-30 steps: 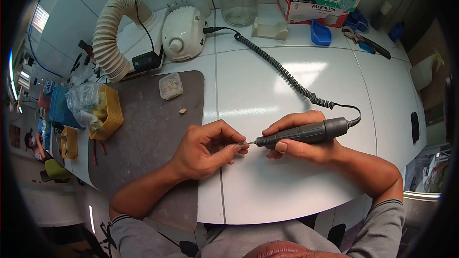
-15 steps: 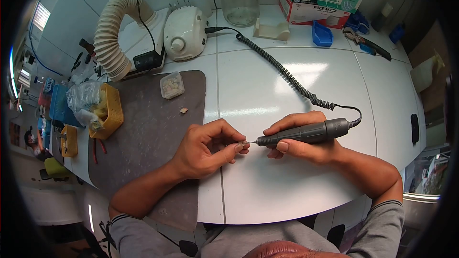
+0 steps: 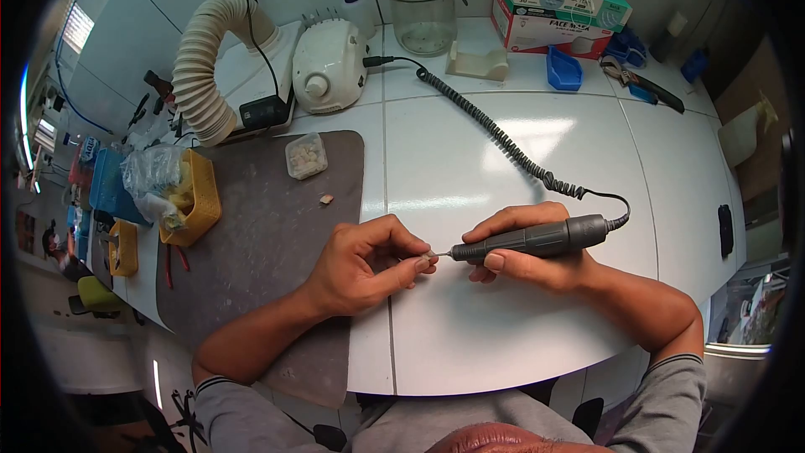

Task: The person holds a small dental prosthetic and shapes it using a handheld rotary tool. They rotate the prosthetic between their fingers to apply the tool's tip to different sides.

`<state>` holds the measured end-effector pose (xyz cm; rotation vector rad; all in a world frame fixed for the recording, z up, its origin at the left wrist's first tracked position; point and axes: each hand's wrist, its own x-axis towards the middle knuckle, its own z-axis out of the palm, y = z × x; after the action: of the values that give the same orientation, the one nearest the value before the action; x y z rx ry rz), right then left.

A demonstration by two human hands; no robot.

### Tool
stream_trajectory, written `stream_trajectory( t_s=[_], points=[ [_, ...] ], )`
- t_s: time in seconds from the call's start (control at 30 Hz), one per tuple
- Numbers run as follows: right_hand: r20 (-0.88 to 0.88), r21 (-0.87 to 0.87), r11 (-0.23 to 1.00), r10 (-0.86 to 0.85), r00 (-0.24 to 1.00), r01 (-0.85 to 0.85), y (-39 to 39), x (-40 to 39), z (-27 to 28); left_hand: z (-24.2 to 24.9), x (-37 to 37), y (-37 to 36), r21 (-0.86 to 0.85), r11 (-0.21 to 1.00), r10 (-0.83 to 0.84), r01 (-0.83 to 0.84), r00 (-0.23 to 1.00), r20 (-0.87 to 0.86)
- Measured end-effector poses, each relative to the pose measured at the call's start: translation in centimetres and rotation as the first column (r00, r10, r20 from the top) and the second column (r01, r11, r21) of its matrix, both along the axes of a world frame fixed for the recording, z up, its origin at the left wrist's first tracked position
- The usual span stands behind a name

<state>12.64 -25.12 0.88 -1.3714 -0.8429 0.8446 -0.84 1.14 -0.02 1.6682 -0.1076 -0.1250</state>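
Note:
My right hand (image 3: 537, 256) is wrapped round a dark grey rotary handpiece (image 3: 549, 239), held nearly level above the white table. Its thin metal bit (image 3: 444, 255) points left, with the tip right at the fingertips of my left hand (image 3: 369, 262). Between that thumb and forefinger I pinch a small pale piece (image 3: 431, 257), mostly hidden by the fingers. A coiled black cord (image 3: 495, 134) runs from the handpiece back to a white control unit (image 3: 329, 67). On the brown mat (image 3: 260, 260) lie a small beige chip (image 3: 326, 200) and a transparent box (image 3: 306, 156) of pale bits.
To the left stand a yellow basket (image 3: 201, 197) with plastic bags and red-handled pliers (image 3: 168, 267). A ribbed white hose (image 3: 197, 75) curves down at the back left. Along the back are a glass jar (image 3: 421, 21), mask boxes (image 3: 549, 21), a blue tray (image 3: 564, 70) and a dark-handled tool (image 3: 658, 94).
Both hands keep nearly the same pose, with the bit still at the pinched piece. The whole view has shifted slightly, so the things at the back appear a little lower.

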Motion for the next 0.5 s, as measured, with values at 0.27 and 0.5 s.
stream_trajectory(
  t_s=[0.27, 0.5],
  points=[
    [0.010, 0.004, 1.000, -0.005, 1.000, 0.005, 0.02, -0.07, 0.02, -0.31, -0.03, -0.08, -0.021, 1.000, 0.008, -0.008, 1.000, 0.017],
    [-0.003, 0.004, 1.000, -0.013, 1.000, 0.013, 0.03, -0.12, 0.01, -0.27, -0.05, -0.09, -0.028, 1.000, 0.010, -0.010, 1.000, 0.010]
  ],
)
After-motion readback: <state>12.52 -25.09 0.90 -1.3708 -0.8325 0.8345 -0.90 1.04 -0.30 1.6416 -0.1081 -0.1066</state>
